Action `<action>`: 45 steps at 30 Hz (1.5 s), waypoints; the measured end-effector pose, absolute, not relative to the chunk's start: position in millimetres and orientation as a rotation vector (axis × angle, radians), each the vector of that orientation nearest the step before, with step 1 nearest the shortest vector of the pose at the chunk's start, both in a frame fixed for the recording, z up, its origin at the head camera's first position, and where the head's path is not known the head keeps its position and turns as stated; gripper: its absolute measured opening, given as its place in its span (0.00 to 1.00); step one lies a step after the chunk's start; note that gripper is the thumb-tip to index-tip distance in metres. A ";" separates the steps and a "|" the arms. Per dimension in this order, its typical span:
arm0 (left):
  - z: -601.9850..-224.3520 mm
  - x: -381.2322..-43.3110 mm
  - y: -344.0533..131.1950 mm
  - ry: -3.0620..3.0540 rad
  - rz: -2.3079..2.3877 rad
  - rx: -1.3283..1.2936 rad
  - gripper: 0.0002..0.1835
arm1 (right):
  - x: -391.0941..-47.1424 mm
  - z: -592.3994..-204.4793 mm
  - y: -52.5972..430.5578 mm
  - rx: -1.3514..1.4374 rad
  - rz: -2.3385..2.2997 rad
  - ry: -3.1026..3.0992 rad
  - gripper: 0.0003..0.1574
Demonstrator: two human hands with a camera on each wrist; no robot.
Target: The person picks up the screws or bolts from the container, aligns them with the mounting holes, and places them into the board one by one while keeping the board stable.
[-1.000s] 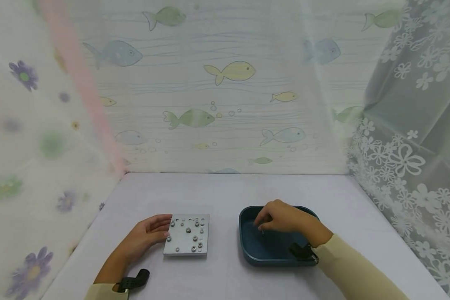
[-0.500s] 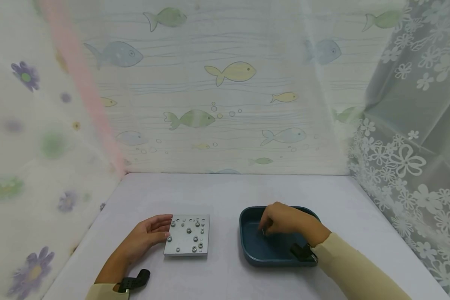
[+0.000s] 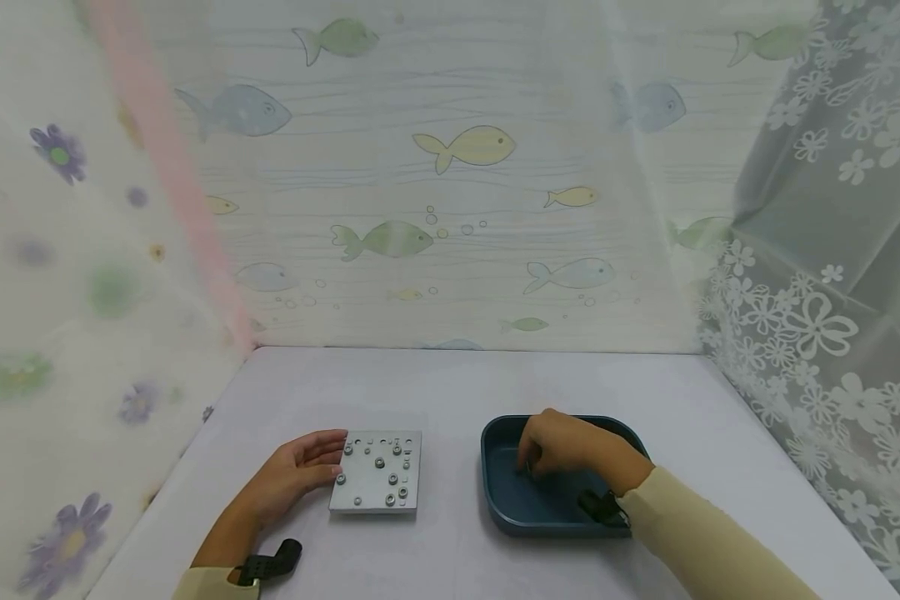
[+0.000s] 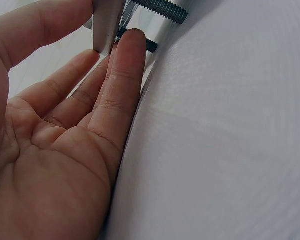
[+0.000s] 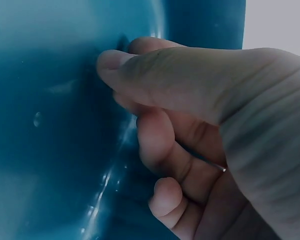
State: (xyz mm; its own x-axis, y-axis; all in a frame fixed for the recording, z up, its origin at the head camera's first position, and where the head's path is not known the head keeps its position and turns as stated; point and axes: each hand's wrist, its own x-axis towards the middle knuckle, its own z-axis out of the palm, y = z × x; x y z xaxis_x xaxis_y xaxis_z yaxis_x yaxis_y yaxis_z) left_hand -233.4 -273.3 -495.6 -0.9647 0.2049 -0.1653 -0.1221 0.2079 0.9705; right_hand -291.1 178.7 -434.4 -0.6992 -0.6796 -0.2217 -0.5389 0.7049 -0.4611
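Note:
A silver metal plate (image 3: 371, 489) stands at left, with several bolts (image 3: 379, 463) through it and their threaded ends (image 4: 162, 10) showing beneath. My left hand (image 3: 298, 468) rests against its left edge, thumb and fingertips touching it. In the left wrist view one fairly straight finger (image 4: 127, 75) reaches under the plate. My right hand (image 3: 566, 443) is down inside a dark blue tray (image 3: 495, 508), fingers curled. Its thumb tip (image 5: 112, 62) closes against the index finger. A small shiny metal piece (image 3: 527, 472) shows at these fingers, mostly hidden.
A white cloth covers the table (image 3: 450, 383). Behind it hangs a curtain (image 3: 465, 192) printed with fish. Floral curtains close off the left and right sides. The tray's raised rim surrounds the right hand.
My right hand has lowered a little into the tray, and its fingers have drawn in closer together. The left hand and plate have stayed put; the head view shifts slightly.

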 end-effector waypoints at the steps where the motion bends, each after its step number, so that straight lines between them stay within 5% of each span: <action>1: -495.6 -233.4 -273.3 2.222 1.831 0.081 0.38 | -291.0 -435.3 178.6 -0.948 -0.513 2.539 0.14; 23: -496.6 -232.8 -272.4 2.221 1.840 0.070 0.39 | -287.8 -430.0 170.9 -0.944 -0.376 2.598 0.08; 45: -497.5 -235.0 -273.2 2.225 1.840 0.072 0.38 | -291.7 -378.3 145.6 -1.237 -0.462 2.744 0.04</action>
State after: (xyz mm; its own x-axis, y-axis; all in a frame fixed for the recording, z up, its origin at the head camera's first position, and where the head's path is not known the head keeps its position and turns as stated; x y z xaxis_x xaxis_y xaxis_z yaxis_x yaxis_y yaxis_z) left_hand -235.0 -273.2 -497.5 -0.9668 0.1976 -0.1621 -0.1221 0.2000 0.9722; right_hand -291.7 145.6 -378.3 -0.6659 -0.7452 0.0359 -0.7158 0.6247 -0.3120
